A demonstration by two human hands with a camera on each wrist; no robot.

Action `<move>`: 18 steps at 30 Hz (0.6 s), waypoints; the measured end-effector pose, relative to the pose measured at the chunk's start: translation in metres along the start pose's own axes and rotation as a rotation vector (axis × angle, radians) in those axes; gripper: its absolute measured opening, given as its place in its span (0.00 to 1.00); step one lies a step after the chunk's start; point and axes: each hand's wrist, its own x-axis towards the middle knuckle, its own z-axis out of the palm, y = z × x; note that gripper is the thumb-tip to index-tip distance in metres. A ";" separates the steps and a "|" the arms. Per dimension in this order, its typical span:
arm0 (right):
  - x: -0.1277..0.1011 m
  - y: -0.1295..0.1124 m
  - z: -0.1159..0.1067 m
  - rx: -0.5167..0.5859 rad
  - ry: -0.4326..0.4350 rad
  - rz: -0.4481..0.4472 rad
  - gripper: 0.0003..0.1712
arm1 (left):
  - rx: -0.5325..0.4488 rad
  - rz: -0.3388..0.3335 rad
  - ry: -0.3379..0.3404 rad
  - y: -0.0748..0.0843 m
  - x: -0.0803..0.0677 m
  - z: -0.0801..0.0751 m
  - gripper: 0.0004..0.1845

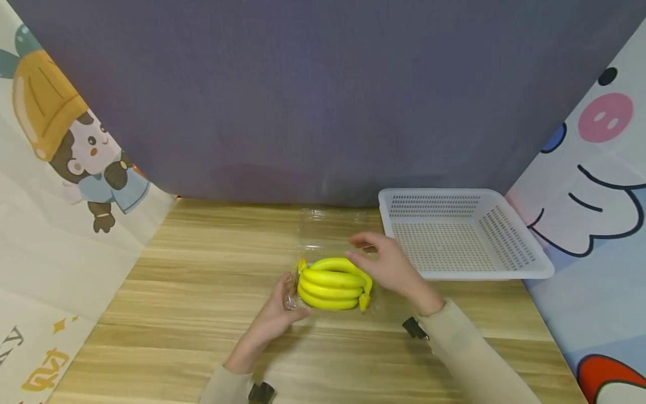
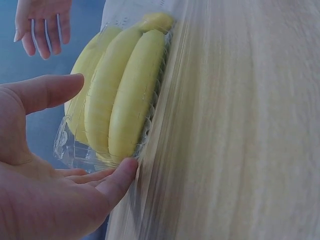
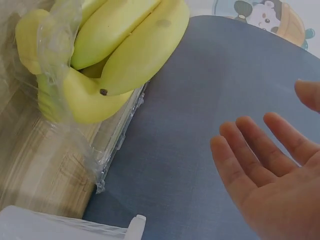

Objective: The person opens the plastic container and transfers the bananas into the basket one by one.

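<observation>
A bunch of yellow bananas (image 1: 331, 283) lies in a clear plastic clamshell tray (image 1: 290, 302) on the wooden table (image 1: 202, 280), with the tray's clear lid (image 1: 328, 227) folded back behind it. My left hand (image 1: 289, 303) touches the tray's left end with straight fingers; in the left wrist view the fingertips (image 2: 122, 172) press the tray rim beside the bananas (image 2: 120, 95). My right hand (image 1: 364, 252) hovers just above the right side of the bunch, its fingers spread and holding nothing. In the right wrist view its fingers (image 3: 265, 150) stand apart from the bananas (image 3: 125, 45).
A white perforated plastic basket (image 1: 504, 273) stands at the back right of the table, just right of my right hand. A grey backdrop closes the far side, and cartoon-printed sheets hang on both sides.
</observation>
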 end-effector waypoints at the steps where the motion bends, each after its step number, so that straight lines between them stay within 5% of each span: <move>1: 0.000 -0.001 0.000 -0.012 -0.010 0.001 0.23 | 0.001 -0.001 -0.001 0.000 0.000 0.000 0.57; 18: 0.005 -0.004 0.006 -0.120 -0.143 0.020 0.25 | 0.006 -0.009 -0.009 0.001 0.000 -0.001 0.57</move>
